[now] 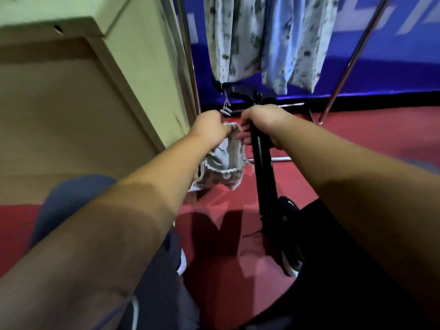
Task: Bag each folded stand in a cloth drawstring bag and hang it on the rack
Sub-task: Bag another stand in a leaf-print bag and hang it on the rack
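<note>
**Q:** Surroundings, largest item first?

**A:** Red floor (357, 144) underfoot. A pale wooden cabinet (71, 103) fills the left side. The rack (352, 55), built of metal poles, stands just beyond the cabinet against a blue wall (392, 67). Printed cloth bags (228, 39) hang from the rack side by side.

**Q:** Location of the folded stand?

**A:** The folded stand (264, 167) is black and roughly upright in front of the rack. Its lower end sits down by a black shoe (289, 234). It is outside any bag.

**Q:** And the drawstring bag?

**A:** The drawstring bag (226, 160) hangs just left of the stand. Its mouth is open toward the camera and its body droops.

**Q:** Grip state?

**A:** Right hand (264, 117): fingers wrapped round the stand's upper part, fingertips at the bag's rim. Left hand (209, 126): pinches the rim's left edge. Small cord ends (225, 111) dangle beneath the left-most hung bag, just above the left hand.
</note>
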Available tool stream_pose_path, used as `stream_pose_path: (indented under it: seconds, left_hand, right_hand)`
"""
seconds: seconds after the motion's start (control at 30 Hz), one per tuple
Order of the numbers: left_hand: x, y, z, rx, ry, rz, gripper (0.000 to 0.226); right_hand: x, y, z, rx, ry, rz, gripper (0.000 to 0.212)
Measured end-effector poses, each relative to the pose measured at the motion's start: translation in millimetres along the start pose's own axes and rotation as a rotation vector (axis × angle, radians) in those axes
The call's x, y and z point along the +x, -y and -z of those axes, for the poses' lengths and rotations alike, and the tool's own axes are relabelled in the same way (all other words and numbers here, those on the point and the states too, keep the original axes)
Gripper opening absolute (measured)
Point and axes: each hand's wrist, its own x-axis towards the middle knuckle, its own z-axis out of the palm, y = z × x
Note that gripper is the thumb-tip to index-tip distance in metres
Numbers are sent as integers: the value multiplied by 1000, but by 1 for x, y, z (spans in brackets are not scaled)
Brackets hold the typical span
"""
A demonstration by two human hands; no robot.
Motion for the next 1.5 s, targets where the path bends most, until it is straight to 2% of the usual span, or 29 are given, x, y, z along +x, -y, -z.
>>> stream_pose_path:
  seconds: [0.1, 0.2, 0.33, 0.37, 0.43, 0.53, 0.6, 0.7, 0.77, 0.83, 0.9, 1.03, 1.23, 1.37, 1.5]
  left_hand:
    - [-12, -28, 37, 20, -5, -16, 35]
    - [-21, -44, 59, -56, 14, -14, 24]
    - [-28, -32, 65, -58, 135, -84, 50]
    - [-30, -24, 62, -71, 117, -83, 51]
    - [-30, -10, 53, -16, 14, -56, 38]
    - [-24, -1, 49, 139, -141, 26, 16]
    - [-17, 0, 51, 192, -215, 86, 20]
    - [-5, 3, 53, 208, -217, 177, 27]
    - [6, 9, 52, 39, -201, 228, 19]
    - [15, 15, 55, -289, -178, 278, 10]
    - [23, 18, 60, -589, -155, 323, 12]
    - [28, 14, 76, -885, -96, 308, 5]
    - [30, 30, 81, -921, -6, 463, 22]
    - [32, 27, 83, -1020, 40, 471, 25]
    - [32, 25, 78, -954, 22, 466, 31]
  right_hand:
    - [-27, 19, 5, 7, 98, -11, 10]
    - [-41, 21, 3, 6, 105, 21, 10]
    - [-40, 18, -7, 87, -14, 100, 0]
    - [-38, 18, -9, 89, -56, 117, 8]
    - [-30, 20, -13, 90, -107, 147, 25]
    - [-18, 23, -18, 84, -134, 193, 30]
    - [-14, 24, -19, 62, -153, 216, 28]
    - [-6, 29, -18, 40, -147, 229, 27]
    - [1, 30, -17, 2, -152, 247, 23]
    - [8, 31, -17, -41, -148, 261, 23]
    - [15, 30, -18, -66, -129, 266, 23]
    - [26, 24, -21, -53, -100, 289, 38]
    - [27, 24, -26, 42, -37, 370, 35]
    - [19, 29, -25, 104, -50, 406, 19]
    - [13, 32, -20, 109, -43, 374, 16]
